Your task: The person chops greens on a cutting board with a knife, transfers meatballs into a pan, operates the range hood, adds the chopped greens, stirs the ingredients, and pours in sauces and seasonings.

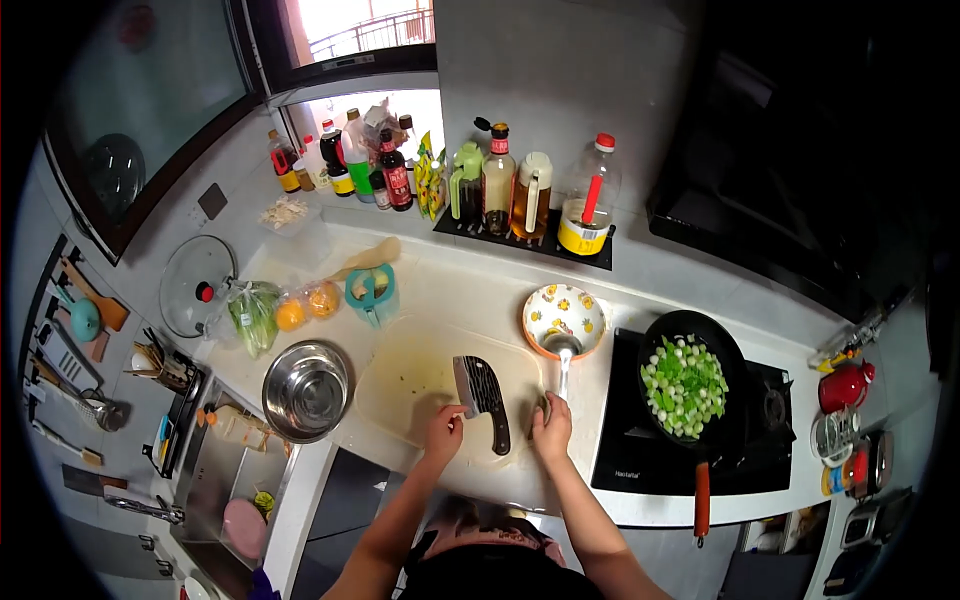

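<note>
A black-handled cleaver (pixel 483 392) lies on the pale, wet cutting board (pixel 400 385). At the lower corner of its blade is my left hand (pixel 444 434), fingers curled and closed; whether they grip anything is hidden. My right hand (pixel 551 430), beside the board's right edge, is closed around the lower end of a metal ladle's (pixel 563 372) handle. The ladle's head rests in a patterned bowl (pixel 538 310) with an orange rim. To the right, a black frying pan (pixel 655 345) holds chopped green and white vegetable pieces (pixel 685 388).
The pan sits on a black cooktop (pixel 630 460), its orange handle (pixel 702 500) jutting over the front edge. Left of the board stand a steel bowl (pixel 308 392), bagged greens (pixel 253 318) and oranges (pixel 290 315). Bottles (pixel 498 185) line the back; a sink (pixel 215 470) is at left.
</note>
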A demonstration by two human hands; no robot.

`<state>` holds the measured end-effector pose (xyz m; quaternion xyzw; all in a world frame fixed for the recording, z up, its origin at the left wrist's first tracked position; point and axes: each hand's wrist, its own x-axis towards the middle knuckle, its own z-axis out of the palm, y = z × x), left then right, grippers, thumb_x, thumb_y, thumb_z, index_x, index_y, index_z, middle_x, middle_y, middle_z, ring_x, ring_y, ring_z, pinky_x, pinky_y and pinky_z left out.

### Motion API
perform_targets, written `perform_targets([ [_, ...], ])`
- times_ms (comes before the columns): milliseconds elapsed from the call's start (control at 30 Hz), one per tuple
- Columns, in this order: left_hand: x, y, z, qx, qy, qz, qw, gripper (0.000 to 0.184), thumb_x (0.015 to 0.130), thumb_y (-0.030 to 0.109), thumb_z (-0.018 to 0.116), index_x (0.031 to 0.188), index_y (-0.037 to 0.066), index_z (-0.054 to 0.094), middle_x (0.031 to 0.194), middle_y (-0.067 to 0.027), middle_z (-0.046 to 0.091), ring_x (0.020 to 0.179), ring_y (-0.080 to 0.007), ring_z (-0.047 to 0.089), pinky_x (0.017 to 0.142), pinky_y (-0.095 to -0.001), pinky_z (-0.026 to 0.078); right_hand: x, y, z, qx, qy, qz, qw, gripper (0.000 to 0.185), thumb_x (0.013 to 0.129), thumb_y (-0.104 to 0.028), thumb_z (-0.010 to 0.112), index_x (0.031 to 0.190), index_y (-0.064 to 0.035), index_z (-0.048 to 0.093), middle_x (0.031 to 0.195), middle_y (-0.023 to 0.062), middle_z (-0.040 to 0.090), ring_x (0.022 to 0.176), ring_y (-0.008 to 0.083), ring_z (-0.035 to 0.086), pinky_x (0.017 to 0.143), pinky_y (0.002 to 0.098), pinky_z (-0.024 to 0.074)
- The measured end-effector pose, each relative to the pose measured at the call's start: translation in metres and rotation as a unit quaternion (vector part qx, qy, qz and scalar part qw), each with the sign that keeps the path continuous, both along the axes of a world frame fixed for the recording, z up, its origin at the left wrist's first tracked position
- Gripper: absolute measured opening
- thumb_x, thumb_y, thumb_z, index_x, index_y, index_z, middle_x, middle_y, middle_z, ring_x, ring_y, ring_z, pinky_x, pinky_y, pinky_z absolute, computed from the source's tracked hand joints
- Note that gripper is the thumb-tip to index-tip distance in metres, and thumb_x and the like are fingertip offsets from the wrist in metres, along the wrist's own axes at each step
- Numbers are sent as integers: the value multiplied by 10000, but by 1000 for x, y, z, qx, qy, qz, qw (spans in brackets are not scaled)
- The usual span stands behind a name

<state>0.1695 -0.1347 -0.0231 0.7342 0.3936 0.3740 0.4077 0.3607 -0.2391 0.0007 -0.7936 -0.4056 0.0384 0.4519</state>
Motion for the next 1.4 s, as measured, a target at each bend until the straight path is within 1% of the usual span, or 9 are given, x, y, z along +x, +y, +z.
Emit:
perform_targets([
  [400, 43, 115, 67, 51, -60, 33, 996, 232, 805, -9, 543, 1022, 56, 595, 961, -107, 591, 773, -203, 598, 670, -298, 509, 11, 119, 52, 138, 46, -17, 989, 424, 831, -74, 548, 1227, 26, 434, 1142, 202, 531, 996, 287, 562, 830, 348, 463],
  [633, 109, 250, 81, 71, -157, 30, 985, 370, 858, 54, 544, 1214, 12, 453, 1148, -142, 535, 1004, -249, 553, 838, -336, 468, 14, 232, 98, 189, 117, 30, 975, 479, 880, -146, 512, 1320, -23, 369, 1299, 175, 449, 1180, 286, 455, 958, 355, 386],
  [800, 163, 317, 112, 78, -243, -20, 967, 364, 871, 71, 542, 1214, 6, 438, 1108, -152, 567, 977, -262, 564, 841, -346, 456, 20, 309, 121, 203, 172, 83, 960, 443, 922, -163, 472, 1330, -17, 380, 1340, 139, 433, 1224, 221, 415, 987, 312, 349],
  [867, 175, 331, 124, 20, -285, -70, 956, 348, 872, 72, 542, 1199, 6, 444, 1057, -142, 589, 948, -261, 574, 832, -347, 454, 18, 332, 128, 227, 159, 103, 955, 474, 932, -215, 447, 1335, 18, 357, 1365, 187, 390, 1282, 286, 359, 1052, 325, 264],
  [967, 189, 349, 121, 39, -224, -84, 970, 267, 900, 140, 519, 1141, 39, 465, 983, -105, 597, 895, -209, 573, 782, -329, 455, 20, 357, 133, 223, 186, 120, 950, 523, 937, -258, 447, 1352, 33, 319, 1399, 193, 336, 1307, 282, 316, 1065, 326, 239],
  [1033, 193, 345, 129, -90, -284, -141, 944, 204, 923, 175, 498, 1077, 45, 467, 968, -71, 560, 874, -189, 537, 764, -325, 446, 17, 364, 143, 221, 156, 102, 957, 543, 935, -277, 455, 1359, 29, 307, 1408, 192, 318, 1312, 281, 306, 1065, 328, 239],
  [1167, 186, 341, 142, -46, -261, -94, 960, 201, 941, 203, 471, 1066, 47, 459, 974, -68, 525, 865, -157, 505, 726, -295, 442, 9, 365, 143, 217, 139, 105, 960, 569, 926, -267, 489, 1371, 21, 281, 1391, 185, 330, 1283, 269, 335, 1046, 333, 277],
  [1267, 168, 335, 154, -151, -282, -144, 936, 197, 942, 179, 469, 1083, 44, 441, 928, -46, 524, 781, -163, 524, 689, -300, 447, 1, 357, 145, 248, 208, 140, 936, 535, 918, -193, 505, 1372, -4, 294, 1320, 157, 401, 1196, 223, 425, 989, 325, 354],
  [1400, 137, 307, 182, 8, -271, -137, 953, 188, 925, 146, 491, 1069, 29, 461, 910, -71, 541, 768, -185, 544, 699, -307, 452, -19, 327, 152, 294, 228, 141, 917, 443, 914, -133, 493, 1324, -13, 374, 1254, 120, 462, 1134, 190, 473, 960, 306, 376],
])
